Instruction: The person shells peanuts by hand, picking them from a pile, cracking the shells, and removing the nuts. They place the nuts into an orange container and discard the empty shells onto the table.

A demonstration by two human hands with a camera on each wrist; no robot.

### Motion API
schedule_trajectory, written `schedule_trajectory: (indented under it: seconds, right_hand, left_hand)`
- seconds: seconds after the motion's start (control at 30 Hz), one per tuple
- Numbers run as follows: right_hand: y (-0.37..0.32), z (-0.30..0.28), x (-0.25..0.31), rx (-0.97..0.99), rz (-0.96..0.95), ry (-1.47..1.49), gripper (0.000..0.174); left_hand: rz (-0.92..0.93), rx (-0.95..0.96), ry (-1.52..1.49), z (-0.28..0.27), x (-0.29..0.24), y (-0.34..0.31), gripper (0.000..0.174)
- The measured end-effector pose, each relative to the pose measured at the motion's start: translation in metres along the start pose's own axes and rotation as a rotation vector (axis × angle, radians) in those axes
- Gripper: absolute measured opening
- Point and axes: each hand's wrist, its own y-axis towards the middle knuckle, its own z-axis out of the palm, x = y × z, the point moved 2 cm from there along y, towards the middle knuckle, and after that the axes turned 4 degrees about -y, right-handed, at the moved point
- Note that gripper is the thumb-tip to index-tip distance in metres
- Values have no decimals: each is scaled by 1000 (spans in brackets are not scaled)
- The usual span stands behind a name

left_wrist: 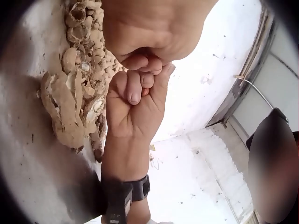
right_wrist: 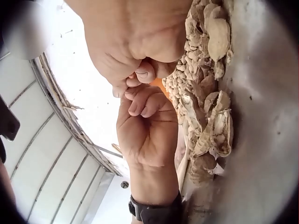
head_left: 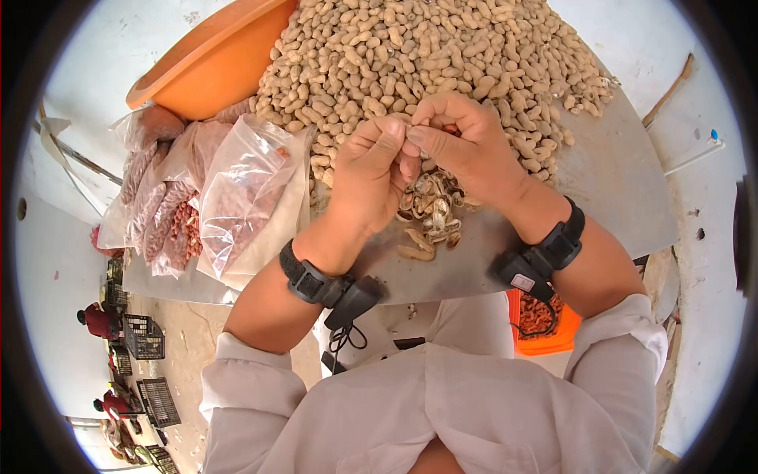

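Over the near edge of the peanut heap, the left hand (head_left: 367,170) and right hand (head_left: 471,150) meet at their fingertips. Both have curled fingers, with the thumbs side by side. Between them they pinch a peanut, almost wholly hidden by the fingers. A reddish peanut kernel (left_wrist: 145,92) peeks out from the curled fingers of the right hand. Right below the hands, broken peanut shells (head_left: 434,207) lie in a small pile on the metal tabletop (head_left: 608,189). Beyond them rises the big heap of unshelled peanuts (head_left: 410,55).
To the left are an orange basin (head_left: 213,63) and clear plastic bags (head_left: 245,197) with reddish kernels. An orange container (head_left: 545,344) of reddish bits stands below the table edge at right. Black crates (head_left: 146,338) and people in red are on the floor at far left.
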Motion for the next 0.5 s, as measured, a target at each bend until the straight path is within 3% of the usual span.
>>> schedule_trajectory:
  seconds: [0.1,0.2,0.3,0.4,0.5]
  right_hand:
    - [2,-3,3,-3,24,-51,17]
    - [5,-18,6,-123,62,-520,17]
    - [4,-16,-3,-162,138,-208,19]
    - [1,-1,-5,-55,441,431,23]
    - [-4,6,-6,-25,537,710,28]
  left_hand:
    - [3,-25,11,-1,0,1,17]
    - [7,-89,117,2,-7,1,17]
    - [104,-101,348,-3,-9,2,19]
    - [295,-51,733,2,-15,0,19]
    - [640,104,1212,9,-20,2,21]
